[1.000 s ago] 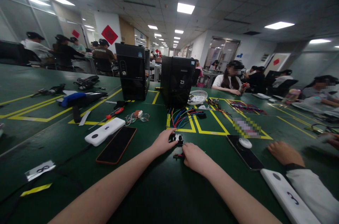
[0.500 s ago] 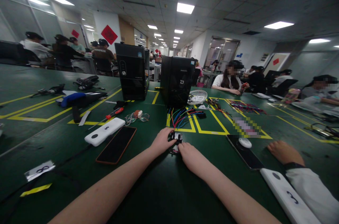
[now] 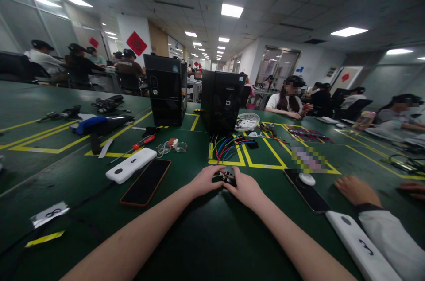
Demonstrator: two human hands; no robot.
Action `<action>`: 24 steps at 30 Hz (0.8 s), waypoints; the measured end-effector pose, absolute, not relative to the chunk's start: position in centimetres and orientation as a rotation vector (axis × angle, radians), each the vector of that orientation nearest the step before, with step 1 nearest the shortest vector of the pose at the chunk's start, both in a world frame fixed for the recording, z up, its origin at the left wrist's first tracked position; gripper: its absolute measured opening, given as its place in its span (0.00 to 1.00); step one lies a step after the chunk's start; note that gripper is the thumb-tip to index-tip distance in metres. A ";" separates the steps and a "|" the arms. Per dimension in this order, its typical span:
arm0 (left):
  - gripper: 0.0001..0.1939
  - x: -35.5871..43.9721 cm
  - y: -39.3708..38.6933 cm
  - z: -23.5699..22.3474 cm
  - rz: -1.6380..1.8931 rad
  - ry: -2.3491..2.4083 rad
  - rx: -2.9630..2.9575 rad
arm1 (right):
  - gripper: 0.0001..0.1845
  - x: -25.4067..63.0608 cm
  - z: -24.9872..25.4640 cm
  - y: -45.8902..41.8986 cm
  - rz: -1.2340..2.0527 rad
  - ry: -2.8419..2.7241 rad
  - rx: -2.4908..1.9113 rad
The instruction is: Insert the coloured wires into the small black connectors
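Observation:
Between my hands is a small dark device with shiny parts and a bit of red on it; its kind is too small to make out. My left hand grips it from the left, thumb and fingers curved around that side. From the right, my right hand closes on it with the thumb in front and the fingers behind. The fingers hide much of the device. Just beyond lies a bundle of red, blue and black wires on the green table.
Two black computer cases stand behind the wires. Left are a phone, a white power bank, a red screwdriver and glasses. To the right, another person's hand rests near a second phone and a white basket stands farther back.
The device has turned and sits more hidden between my hands. My right hand has risen and spread around its right side. Part of another hand has appeared at the right edge.

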State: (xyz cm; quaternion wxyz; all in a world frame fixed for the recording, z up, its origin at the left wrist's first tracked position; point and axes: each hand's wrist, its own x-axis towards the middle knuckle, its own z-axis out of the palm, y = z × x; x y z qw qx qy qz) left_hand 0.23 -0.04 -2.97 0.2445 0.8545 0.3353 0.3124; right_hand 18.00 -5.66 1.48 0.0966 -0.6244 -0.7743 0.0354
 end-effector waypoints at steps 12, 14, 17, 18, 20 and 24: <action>0.16 0.3 -0.5 -2.1 0.733 0.911 2.438 | 0.19 27.0 1.9 -0.7 0.012 -1.824 -2.505; 0.15 0.3 -0.5 -2.0 0.728 0.907 2.457 | 0.20 29.1 1.7 0.0 -0.038 -1.705 -2.566; 0.14 0.3 -0.5 -1.9 0.727 0.895 2.475 | 0.21 31.4 1.5 0.7 -0.029 -1.598 -2.634; 0.14 0.3 -0.5 -1.9 0.724 0.890 2.480 | 0.22 31.9 1.5 0.9 -0.027 -1.576 -2.645; 0.13 0.3 -0.5 -1.9 0.721 0.882 2.486 | 0.23 32.5 1.5 1.0 -0.039 -1.542 -2.656; 0.12 0.4 -0.5 -1.8 0.721 0.872 2.493 | 0.24 32.7 1.4 1.1 -0.056 -1.497 -2.667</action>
